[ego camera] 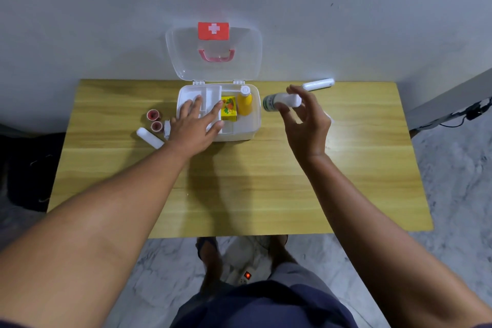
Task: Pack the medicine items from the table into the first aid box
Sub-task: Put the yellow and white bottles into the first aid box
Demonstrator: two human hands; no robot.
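A white first aid box (247,130) sits at the far middle of the wooden tabletop (239,181). Its clear lid (183,61) stands open and leans back by the wall, with a red cross label and a pink handle on it. Inside the box, a yellow bottle (245,104) with a white cap stands at the far right. A small yellow carton (229,109) is just left of it. A white tray (210,93) fills the left part of the box.

The left hand (194,125) lies flat on that tray with its fingers spread wide. It holds nothing.

The right hand (306,120) is up in the air, just right of the box. Its grip pinches a small white bottle (282,101) between the thumb and fingertips. The bottle lies on its side, with its green and white label pointing at the box.

Other things wait on the tabletop. A white roll (318,84) lies at the far edge, past the right hand. On the left of the box are two small red rolls (154,120), close together. A white tube (150,138) lies just near them. Something small and white (167,129) peeks out beside the left wrist, but it is too hidden to tell what it is.
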